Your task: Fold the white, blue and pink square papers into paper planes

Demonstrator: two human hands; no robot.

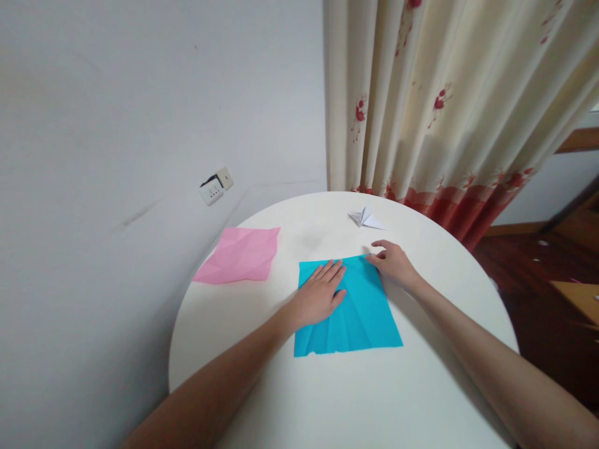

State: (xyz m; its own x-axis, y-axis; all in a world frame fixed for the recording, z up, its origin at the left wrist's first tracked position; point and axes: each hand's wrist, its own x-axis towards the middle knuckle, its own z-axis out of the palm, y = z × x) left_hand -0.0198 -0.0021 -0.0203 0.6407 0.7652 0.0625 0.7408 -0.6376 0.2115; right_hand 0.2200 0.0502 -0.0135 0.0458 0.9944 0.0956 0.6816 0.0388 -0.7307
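A square sheet of blue paper (360,312) with several fan-like creases lies flat on the table in front of me. My left hand (321,294) rests palm down on its upper left part, fingers stretched out and the thumb apart. At the sheet's far right corner is my right hand (394,263). Its thumb tip touches the corner, while the index finger is held apart from it, slightly bent. Just beyond that hand sits a small folded piece of white paper (364,217) with pointed ends.
The round white table (327,399) stands against a pale wall. A creased pink sheet of paper (241,254) lies near its left edge. On the wall is a socket (213,191). Behind the table hangs a cream curtain (397,125) with red flowers.
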